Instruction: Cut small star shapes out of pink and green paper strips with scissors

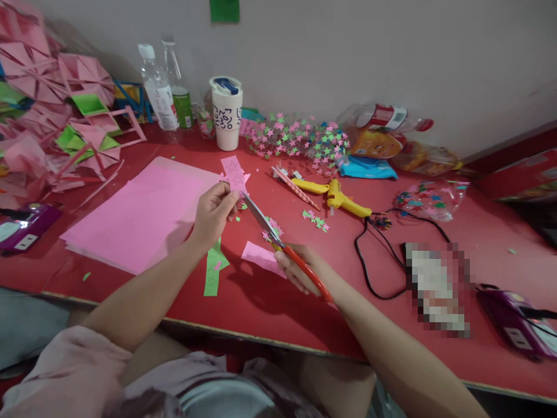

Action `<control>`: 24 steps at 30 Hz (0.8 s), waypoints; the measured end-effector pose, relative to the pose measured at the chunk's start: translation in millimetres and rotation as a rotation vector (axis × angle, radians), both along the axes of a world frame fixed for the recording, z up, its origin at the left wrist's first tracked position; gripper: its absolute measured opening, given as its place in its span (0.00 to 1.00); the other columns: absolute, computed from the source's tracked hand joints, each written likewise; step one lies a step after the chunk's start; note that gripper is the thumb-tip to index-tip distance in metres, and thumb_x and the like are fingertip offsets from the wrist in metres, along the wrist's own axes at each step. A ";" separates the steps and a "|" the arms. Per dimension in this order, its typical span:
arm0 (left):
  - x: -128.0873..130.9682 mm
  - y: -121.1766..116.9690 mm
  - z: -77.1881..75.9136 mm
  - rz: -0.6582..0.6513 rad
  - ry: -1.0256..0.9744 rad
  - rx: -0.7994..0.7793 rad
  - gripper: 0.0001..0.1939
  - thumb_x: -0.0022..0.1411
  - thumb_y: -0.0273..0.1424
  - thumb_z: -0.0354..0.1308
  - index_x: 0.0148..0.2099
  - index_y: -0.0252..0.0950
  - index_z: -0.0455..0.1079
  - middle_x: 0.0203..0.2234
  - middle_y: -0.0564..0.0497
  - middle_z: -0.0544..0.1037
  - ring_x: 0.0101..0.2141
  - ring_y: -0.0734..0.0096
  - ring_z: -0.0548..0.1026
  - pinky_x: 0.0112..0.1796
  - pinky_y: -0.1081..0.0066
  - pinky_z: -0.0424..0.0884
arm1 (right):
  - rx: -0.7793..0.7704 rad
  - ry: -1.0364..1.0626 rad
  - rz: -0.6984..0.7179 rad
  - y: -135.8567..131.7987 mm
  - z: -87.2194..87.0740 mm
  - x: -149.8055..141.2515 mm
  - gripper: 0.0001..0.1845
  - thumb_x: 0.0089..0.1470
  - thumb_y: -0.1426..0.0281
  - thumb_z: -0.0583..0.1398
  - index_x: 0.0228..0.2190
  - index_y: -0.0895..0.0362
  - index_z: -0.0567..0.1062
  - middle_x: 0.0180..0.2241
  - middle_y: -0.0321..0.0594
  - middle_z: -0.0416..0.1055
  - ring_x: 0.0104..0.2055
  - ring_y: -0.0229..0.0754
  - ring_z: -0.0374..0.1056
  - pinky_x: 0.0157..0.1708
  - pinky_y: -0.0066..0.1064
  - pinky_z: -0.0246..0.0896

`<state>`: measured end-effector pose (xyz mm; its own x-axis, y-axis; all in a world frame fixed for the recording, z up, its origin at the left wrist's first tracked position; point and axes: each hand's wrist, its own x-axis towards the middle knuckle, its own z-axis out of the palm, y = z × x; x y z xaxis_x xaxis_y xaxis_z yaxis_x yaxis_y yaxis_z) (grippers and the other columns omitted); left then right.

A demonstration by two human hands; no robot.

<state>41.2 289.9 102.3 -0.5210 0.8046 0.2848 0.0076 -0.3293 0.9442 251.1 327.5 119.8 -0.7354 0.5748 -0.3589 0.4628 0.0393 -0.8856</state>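
The left hand (212, 213) pinches a pink paper strip (233, 172) that extends beyond its closed fingertips. The right hand (310, 268) curls its fingers around scissors (287, 250), blade tips beside the left fingers.

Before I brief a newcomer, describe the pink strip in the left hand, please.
On the red table, find the white cup; in front of it is the left hand. The pink strip it grips has a star drawn on it. Unlike the other pink strip, beside the right hand, it is pinched in the left.
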 end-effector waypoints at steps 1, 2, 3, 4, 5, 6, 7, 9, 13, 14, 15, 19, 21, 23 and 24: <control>-0.2 0.0 -0.4 -0.004 0.001 0.002 0.12 0.58 0.28 0.55 0.23 0.36 0.60 0.14 0.59 0.65 0.15 0.85 0.62 0.17 0.81 0.59 | 0.007 -0.003 0.000 0.1 -0.3 0.3 0.25 0.53 0.50 0.59 0.20 0.54 0.58 0.09 0.25 0.53 0.10 0.29 0.51 0.10 0.22 0.43; -0.2 0.1 -0.7 -0.007 -0.001 0.003 0.12 0.58 0.28 0.55 0.23 0.36 0.60 0.14 0.59 0.65 0.15 0.85 0.62 0.17 0.81 0.59 | 0.012 -0.007 0.002 0.1 -0.6 0.6 0.25 0.53 0.50 0.59 0.20 0.54 0.58 0.09 0.25 0.53 0.10 0.30 0.51 0.10 0.22 0.44; -0.2 0.1 -0.8 -0.009 -0.004 0.004 0.13 0.58 0.28 0.55 0.23 0.36 0.60 0.14 0.59 0.65 0.15 0.85 0.62 0.17 0.81 0.59 | 0.018 -0.010 0.005 0.2 -0.8 0.9 0.25 0.53 0.50 0.59 0.20 0.54 0.58 0.09 0.26 0.53 0.10 0.30 0.52 0.10 0.22 0.44; -0.1 0.1 -0.8 -0.010 -0.006 0.005 0.13 0.58 0.28 0.55 0.23 0.36 0.60 0.14 0.59 0.65 0.15 0.85 0.62 0.17 0.81 0.59 | 0.024 -0.013 0.008 0.2 -1.0 1.2 0.25 0.53 0.50 0.59 0.20 0.54 0.58 0.09 0.26 0.53 0.10 0.30 0.52 0.10 0.23 0.44; 0.1 0.2 -0.7 -0.010 -0.007 0.004 0.13 0.58 0.28 0.55 0.23 0.36 0.60 0.14 0.59 0.65 0.15 0.85 0.62 0.17 0.81 0.58 | 0.031 -0.015 0.010 0.2 -1.0 1.4 0.24 0.53 0.50 0.59 0.20 0.54 0.59 0.09 0.26 0.54 0.10 0.30 0.52 0.09 0.23 0.44; 0.3 0.1 -0.5 -0.008 -0.008 0.002 0.13 0.58 0.28 0.55 0.22 0.36 0.60 0.14 0.59 0.65 0.15 0.85 0.62 0.17 0.81 0.58 | 0.039 -0.017 0.009 0.2 -0.9 1.5 0.25 0.53 0.50 0.59 0.20 0.54 0.59 0.10 0.26 0.54 0.09 0.30 0.52 0.09 0.23 0.44; 0.5 0.1 -0.3 -0.006 -0.009 -0.001 0.13 0.58 0.28 0.55 0.22 0.36 0.60 0.14 0.59 0.65 0.15 0.85 0.61 0.17 0.80 0.58 | 0.045 -0.019 0.007 0.1 -0.8 1.4 0.25 0.53 0.50 0.59 0.20 0.54 0.59 0.10 0.26 0.54 0.09 0.30 0.52 0.09 0.23 0.44; 0.8 0.0 0.1 -0.004 -0.012 -0.010 0.12 0.58 0.28 0.55 0.23 0.36 0.60 0.14 0.59 0.65 0.15 0.84 0.61 0.17 0.80 0.58 | 0.048 -0.030 -0.001 0.0 -0.4 0.9 0.25 0.53 0.49 0.59 0.20 0.54 0.59 0.10 0.26 0.54 0.09 0.30 0.52 0.09 0.22 0.45; 1.1 0.1 0.3 -0.006 -0.022 -0.020 0.12 0.58 0.28 0.55 0.23 0.37 0.60 0.13 0.59 0.64 0.14 0.84 0.61 0.17 0.80 0.58 | 0.048 -0.045 -0.005 -0.1 0.1 -0.1 0.26 0.52 0.49 0.59 0.20 0.54 0.58 0.10 0.26 0.53 0.09 0.30 0.52 0.09 0.22 0.46; 1.1 0.2 0.3 -0.003 -0.023 -0.019 0.12 0.58 0.29 0.55 0.22 0.37 0.60 0.13 0.59 0.64 0.14 0.84 0.61 0.17 0.80 0.58 | 0.048 -0.045 -0.006 0.0 0.2 -0.1 0.26 0.52 0.49 0.59 0.20 0.54 0.58 0.10 0.26 0.54 0.09 0.30 0.52 0.09 0.22 0.46; 1.2 0.3 0.3 -0.001 -0.025 -0.018 0.13 0.58 0.29 0.55 0.22 0.37 0.60 0.13 0.59 0.64 0.14 0.84 0.61 0.17 0.80 0.57 | 0.047 -0.042 -0.007 0.2 0.3 -0.1 0.26 0.52 0.49 0.59 0.20 0.54 0.58 0.10 0.26 0.54 0.09 0.30 0.52 0.09 0.22 0.46; 2.0 0.4 1.4 0.001 -0.047 -0.009 0.13 0.57 0.28 0.55 0.22 0.36 0.60 0.13 0.59 0.65 0.14 0.84 0.61 0.17 0.80 0.58 | 0.021 -0.031 -0.014 1.2 0.6 -0.2 0.26 0.51 0.48 0.60 0.20 0.54 0.58 0.10 0.26 0.54 0.09 0.30 0.53 0.09 0.21 0.46; 2.7 0.0 2.5 0.003 -0.070 -0.015 0.12 0.56 0.28 0.56 0.21 0.36 0.60 0.12 0.59 0.65 0.14 0.84 0.61 0.16 0.80 0.58 | 0.006 -0.016 -0.014 1.4 0.5 -0.5 0.26 0.50 0.48 0.60 0.20 0.54 0.58 0.09 0.25 0.54 0.09 0.29 0.52 0.09 0.21 0.46; 3.2 -0.6 3.8 0.004 -0.105 -0.025 0.12 0.55 0.29 0.56 0.21 0.36 0.61 0.13 0.58 0.67 0.14 0.84 0.62 0.15 0.80 0.58 | -0.004 -0.001 -0.014 1.2 -0.1 -0.9 0.26 0.50 0.49 0.60 0.20 0.54 0.58 0.09 0.25 0.54 0.10 0.29 0.52 0.10 0.21 0.46; 3.4 -0.8 4.4 0.001 -0.122 -0.028 0.11 0.55 0.29 0.56 0.21 0.36 0.61 0.13 0.58 0.68 0.14 0.84 0.63 0.15 0.80 0.58 | -0.010 0.008 -0.013 1.0 -0.7 -1.1 0.26 0.50 0.49 0.60 0.20 0.54 0.58 0.09 0.25 0.54 0.10 0.29 0.52 0.10 0.22 0.45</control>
